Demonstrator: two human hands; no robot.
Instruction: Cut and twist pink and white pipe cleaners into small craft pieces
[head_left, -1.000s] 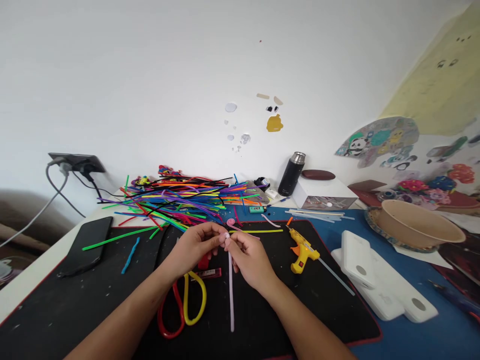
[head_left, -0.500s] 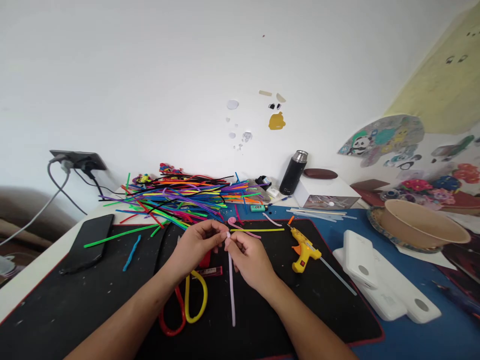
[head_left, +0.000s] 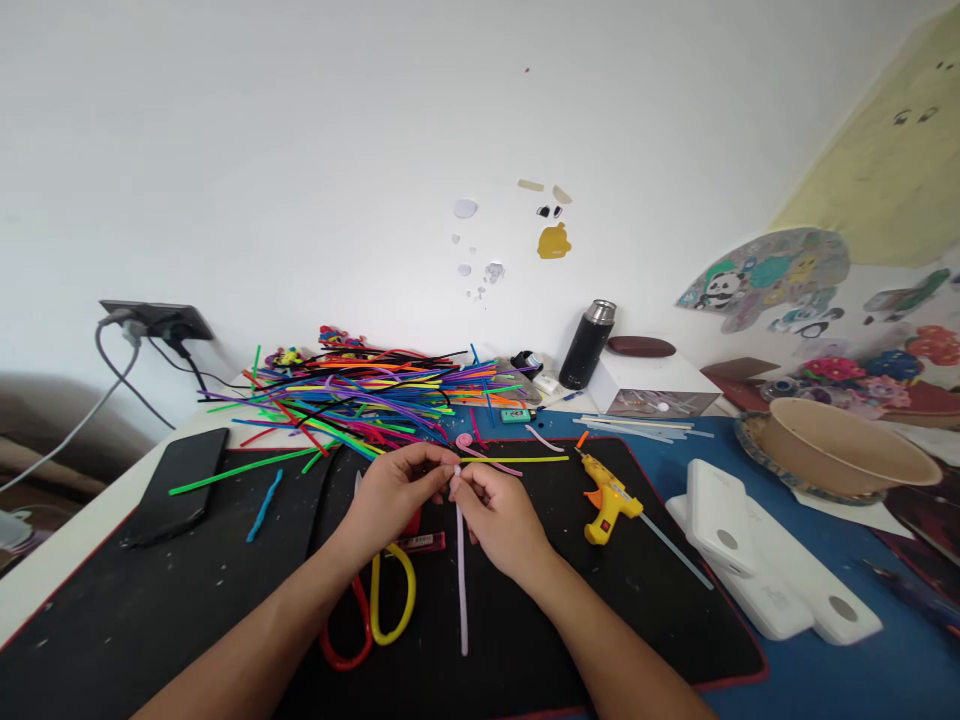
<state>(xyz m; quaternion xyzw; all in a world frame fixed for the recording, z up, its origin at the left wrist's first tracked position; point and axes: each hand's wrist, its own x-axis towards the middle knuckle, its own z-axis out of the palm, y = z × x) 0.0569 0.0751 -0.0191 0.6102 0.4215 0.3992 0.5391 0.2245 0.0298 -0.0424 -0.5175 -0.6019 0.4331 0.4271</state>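
A pale lilac pipe cleaner [head_left: 462,590] hangs down from between my fingertips over the black mat. Its top end is bent small, partly hidden by the fingers. My left hand [head_left: 394,498] pinches that end from the left, thumb against forefinger. From the right, my right hand [head_left: 499,515] is closed on the same pipe cleaner just below. Just beyond the hands lies a pink pipe cleaner [head_left: 491,460] with a coiled end. Scissors [head_left: 394,610] with one red and one yellow handle lie under my left wrist. A yellow pipe cleaner [head_left: 536,459] lies behind my right hand.
A heap of coloured pipe cleaners [head_left: 375,390] lies along the wall. A yellow glue gun [head_left: 609,500] rests at right on the black mat [head_left: 637,630], near white power banks [head_left: 772,560]. A black phone [head_left: 180,485] is at left; a black flask [head_left: 588,345] stands at the back.
The hanging end of the lilac pipe cleaner has swung slightly left. Both hands keep nearly the same place, with a small shift of the fingertips.
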